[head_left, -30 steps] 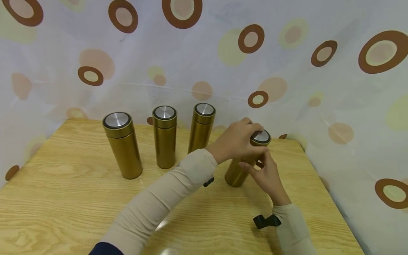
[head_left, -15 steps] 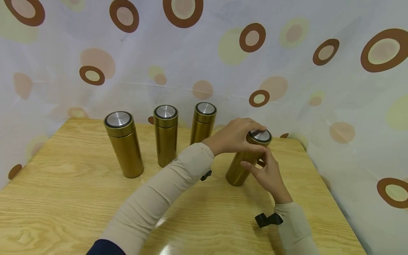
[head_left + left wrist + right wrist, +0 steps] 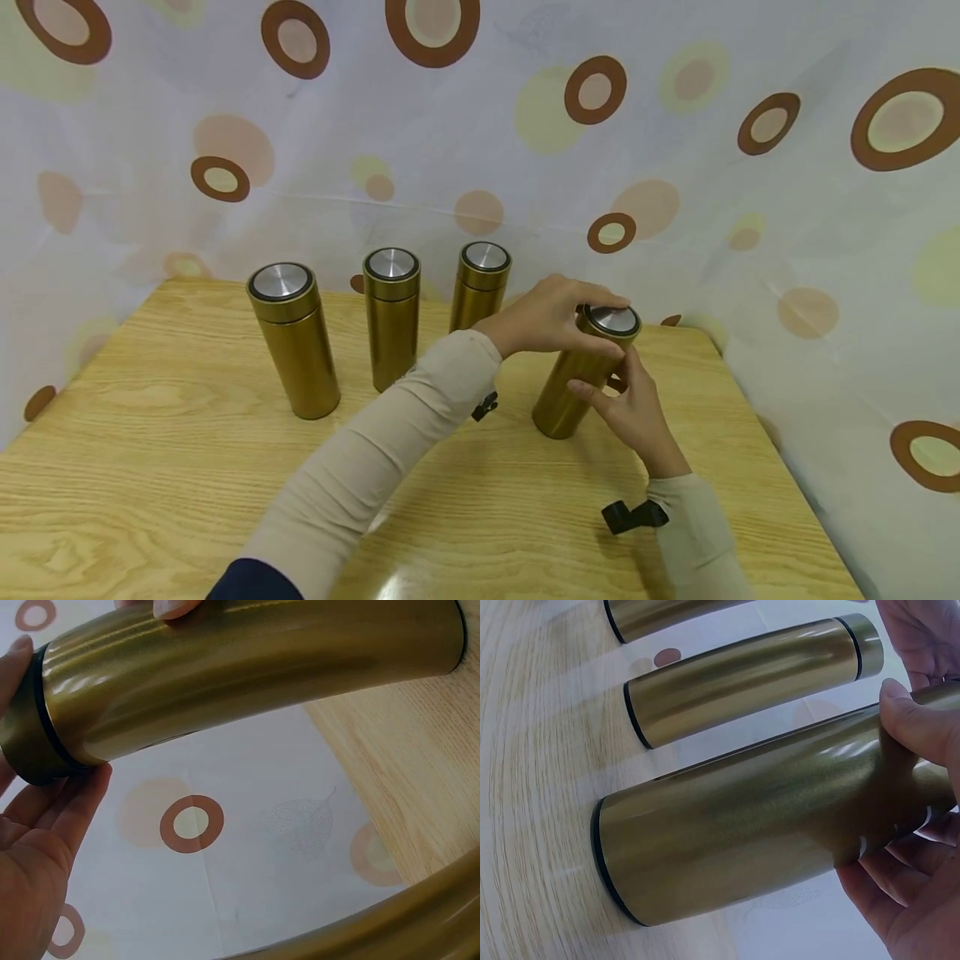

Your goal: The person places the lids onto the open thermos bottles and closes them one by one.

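Note:
A gold thermos [image 3: 561, 398] stands at the right of the table, its silver-topped lid [image 3: 612, 320] seated on the body. From the left, my left hand [image 3: 553, 315] grips the lid, thumb on the near side and fingers over the far rim. My right hand [image 3: 637, 421] holds the upper body just below, its thumb in front. The left wrist view shows the left fingers [image 3: 84, 806] against the dark seam under the lid. In the right wrist view, the right thumb [image 3: 915, 724] and fingers wrap the gold body [image 3: 735, 825], whose base meets the wood.
Three similar lidded thermoses stand upright to the left: one at far left [image 3: 300, 358], one beside it [image 3: 393, 333], and one [image 3: 480, 287] partly behind the left forearm. A patterned cloth [image 3: 420, 150] hangs behind the wooden table [image 3: 150, 467].
The left hand has turned slightly on the lid, its wrist shifting a little left and up. The right hand keeps its hold and the thermos stays in place. The head view has drifted slightly.

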`<state>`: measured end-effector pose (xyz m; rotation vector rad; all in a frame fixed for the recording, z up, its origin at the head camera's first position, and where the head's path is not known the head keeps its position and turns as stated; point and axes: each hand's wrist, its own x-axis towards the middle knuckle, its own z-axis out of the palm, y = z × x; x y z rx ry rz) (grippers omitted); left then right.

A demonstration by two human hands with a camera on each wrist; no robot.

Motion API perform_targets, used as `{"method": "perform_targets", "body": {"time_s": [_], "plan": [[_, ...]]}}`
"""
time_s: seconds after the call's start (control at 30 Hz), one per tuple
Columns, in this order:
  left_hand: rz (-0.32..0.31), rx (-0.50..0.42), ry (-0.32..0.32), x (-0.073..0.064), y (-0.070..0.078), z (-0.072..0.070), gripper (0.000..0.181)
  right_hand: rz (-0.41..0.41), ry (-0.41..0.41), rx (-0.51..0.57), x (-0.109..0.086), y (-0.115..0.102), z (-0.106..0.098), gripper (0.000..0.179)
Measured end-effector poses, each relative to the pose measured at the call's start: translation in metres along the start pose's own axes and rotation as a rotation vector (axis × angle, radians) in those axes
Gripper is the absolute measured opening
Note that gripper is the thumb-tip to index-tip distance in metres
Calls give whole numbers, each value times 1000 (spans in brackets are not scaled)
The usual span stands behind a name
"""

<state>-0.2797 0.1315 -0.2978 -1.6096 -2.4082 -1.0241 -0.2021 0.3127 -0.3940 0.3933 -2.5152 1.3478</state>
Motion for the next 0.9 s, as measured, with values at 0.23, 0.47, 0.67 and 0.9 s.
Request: {"method": "perform_targets", "body": {"time_s": [0.23, 0.47, 0.67, 0.9], "plan": [[-10, -1, -18, -2, 0, -1, 59, -9, -4, -3, -1, 0, 1, 77], [-15, 63, -20, 0, 0, 9, 65, 26, -12, 28, -1, 2, -2, 80], [-49, 144, 46, -16, 1, 19, 89, 73, -13, 46, 3, 10, 1, 74], [-100, 455, 57, -76, 4, 26, 91, 59, -36, -49, -9, 23, 2, 88]]}}
